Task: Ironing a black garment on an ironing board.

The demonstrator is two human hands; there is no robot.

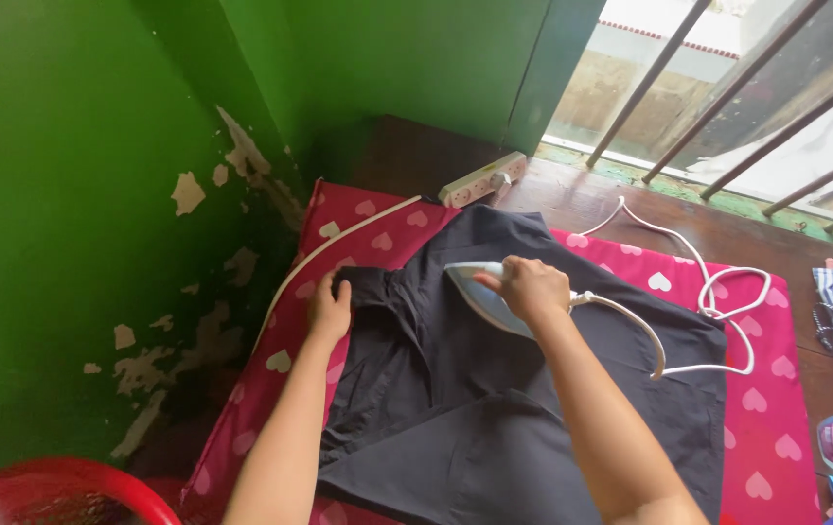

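Your 1 white iron (pixel 479 292) sits sole-down on the dark garment (pixel 494 408), near the garment's far edge, so the flat plate presses the cloth against the padding beneath. Your right hand (pixel 530 289) is wrapped shut around the iron's handle, which lets you steer it. Your left hand (pixel 329 309) lies flat with fingers closed on the garment's collar at the left edge of the pink heart-print mat (pixel 776 389), pinning the cloth taut so it does not bunch under the plate; it grips nothing else. The garment is spread across most of the mat, its near part folded over itself. The mat covers the wooden worktop (pixel 620 199) to cushion it. 1 white cord (pixel 708 292) loops from the iron's heel over the mat's far right corner, kept clear of the plate. 1 white power strip (pixel 482 179) rests at the worktop's far edge by the green wall (pixel 66 194). 1 red basin (pixel 76 486) shows at the near left, below the worktop
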